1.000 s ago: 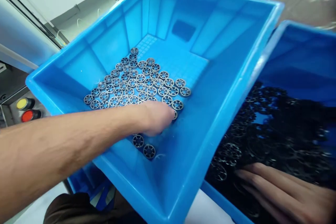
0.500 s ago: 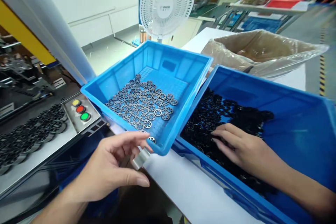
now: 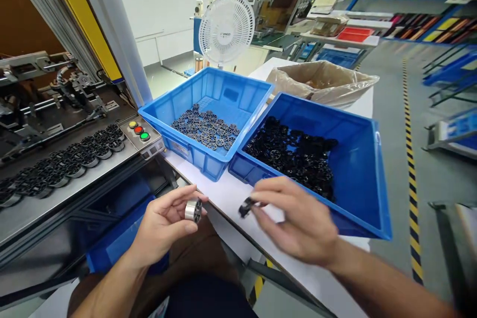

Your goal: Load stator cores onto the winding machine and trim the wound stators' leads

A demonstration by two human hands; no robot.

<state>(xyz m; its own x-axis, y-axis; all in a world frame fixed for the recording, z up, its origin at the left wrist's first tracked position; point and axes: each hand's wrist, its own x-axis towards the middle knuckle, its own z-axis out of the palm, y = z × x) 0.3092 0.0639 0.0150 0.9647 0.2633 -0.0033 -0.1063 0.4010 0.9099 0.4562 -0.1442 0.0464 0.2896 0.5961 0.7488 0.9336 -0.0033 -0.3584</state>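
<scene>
My left hand (image 3: 167, 223) is closed around a short silver metal ring (image 3: 193, 210) with a dark spoked face turned to the right. Across from it, my right hand (image 3: 294, 218) pinches a small black plastic part (image 3: 245, 207) between thumb and fingers; its exact shape is blurred. The two pieces are apart, above the front edge of the white table (image 3: 212, 192). Behind my left hand stands a blue bin (image 3: 219, 159) with many silver-rimmed spoked rings (image 3: 210, 131). Behind my right hand a second blue bin (image 3: 357, 169) holds a heap of black parts (image 3: 294, 154).
At left, a machine bench carries rows of black-and-silver rings (image 3: 74, 164) beside a panel with yellow, red and green buttons (image 3: 138, 130). A white fan (image 3: 226, 30) stands behind the bins. A plastic-lined box (image 3: 324, 82) sits at the back right.
My right hand has come out of the black parts' bin, leftward, with a black part in its fingers. My left hand has turned the metal ring. The view has shifted and tilted up.
</scene>
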